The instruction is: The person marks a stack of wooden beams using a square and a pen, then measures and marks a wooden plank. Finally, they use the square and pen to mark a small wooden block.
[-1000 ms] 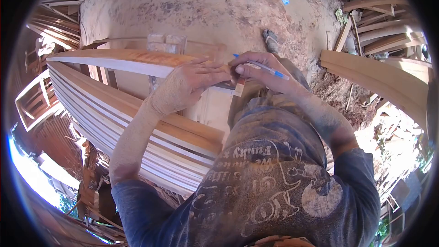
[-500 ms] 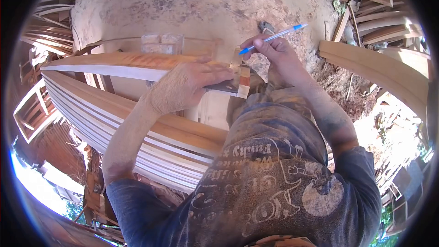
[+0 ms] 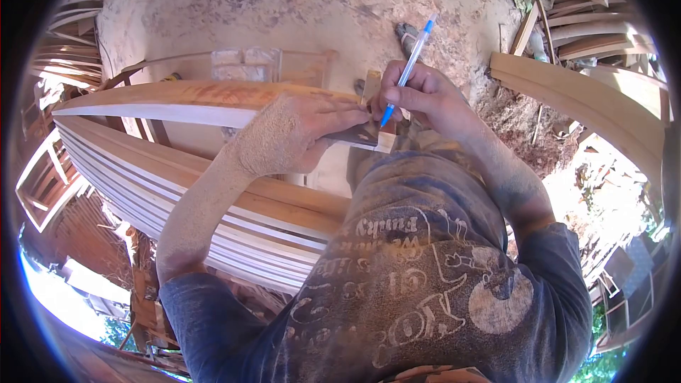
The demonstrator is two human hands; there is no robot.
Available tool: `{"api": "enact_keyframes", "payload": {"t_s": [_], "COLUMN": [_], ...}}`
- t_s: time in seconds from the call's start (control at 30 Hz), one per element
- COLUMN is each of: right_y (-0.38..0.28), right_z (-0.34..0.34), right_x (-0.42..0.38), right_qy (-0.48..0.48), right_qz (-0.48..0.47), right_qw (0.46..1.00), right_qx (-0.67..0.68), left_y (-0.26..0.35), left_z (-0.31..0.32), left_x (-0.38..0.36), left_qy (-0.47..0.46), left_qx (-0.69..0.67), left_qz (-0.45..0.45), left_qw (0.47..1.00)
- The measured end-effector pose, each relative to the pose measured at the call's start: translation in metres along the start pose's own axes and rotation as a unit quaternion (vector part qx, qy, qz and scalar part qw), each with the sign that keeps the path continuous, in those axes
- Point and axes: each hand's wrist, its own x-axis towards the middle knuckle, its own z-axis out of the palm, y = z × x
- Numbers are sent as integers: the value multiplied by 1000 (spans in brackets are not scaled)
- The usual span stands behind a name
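My right hand [image 3: 425, 96] pinches a clear pen with blue ends [image 3: 414, 60]. Its blue tip points down at the near end [image 3: 386, 140] of a long curved wooden board [image 3: 198, 93]. Sawdust coats my left hand [image 3: 301, 128], which lies over the same board close to that end. Under its fingers is a dark flat strip [image 3: 355, 134], gripped against the wood; its exact kind is hidden by the hand. The fingertips of both hands are close together there.
Beside the board lies a stack of curved wooden strips [image 3: 262, 230]. Another thick curved board [image 3: 574, 89] is at the right, with piles of curved wood at both upper sides. A wrapped block [image 3: 245, 64] sits on the dusty ground [image 3: 312, 7] beyond.
My right hand has come down and left, turning the pen more upright, with its tip now at the board's end. My left hand stays nearly in place.
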Motion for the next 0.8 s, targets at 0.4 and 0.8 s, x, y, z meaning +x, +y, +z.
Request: {"api": "enact_keyframes", "payload": {"t_s": [0.4,0.8], "right_y": [2,53], "right_z": [-2,-65], "right_x": [3,29], "right_qy": [-11,78], "right_qz": [9,49], "right_qw": [1000,989], "right_qx": [0,-120], "left_y": [-1,-3], "left_z": [7,7], "left_x": [2,2], "left_qy": [38,56], "left_qx": [19,7], "left_qz": [9,18], "left_qw": [999,998]}}
